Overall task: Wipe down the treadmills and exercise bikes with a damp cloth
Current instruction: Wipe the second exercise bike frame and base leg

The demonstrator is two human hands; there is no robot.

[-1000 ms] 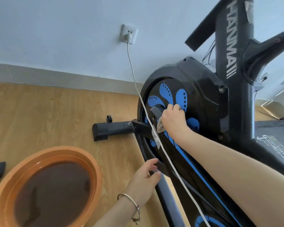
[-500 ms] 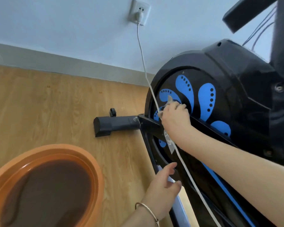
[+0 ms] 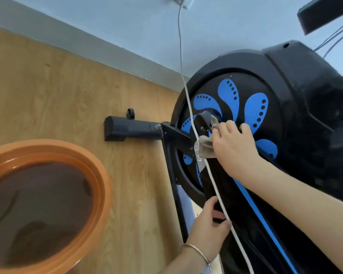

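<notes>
**Wiping the bike's crank hub**

The cloth (image 3: 206, 145) sits centre frame, bunched in my right hand (image 3: 234, 143) and pressed on the exercise bike (image 3: 285, 80) where the crank arm (image 3: 201, 120) meets the hub. My left hand (image 3: 208, 224) pinches that arm lower down. Next, I reckon: wipe down it, clear of the white cable (image 3: 186, 91). The orange basin (image 3: 99, 175) is at lower left.

Soft, even daylight fills the view, bright and without harsh shadows. Above and right of where my right hand (image 3: 232, 147) grips the cloth (image 3: 205, 146), the glossy black bike (image 3: 305, 86) carries a pale sheen. Below and left of my grip, water in the orange basin (image 3: 102, 175) reflects dully. Far from my grip, the skirting (image 3: 87, 44) slants and bends with wide-angle distortion.
</notes>
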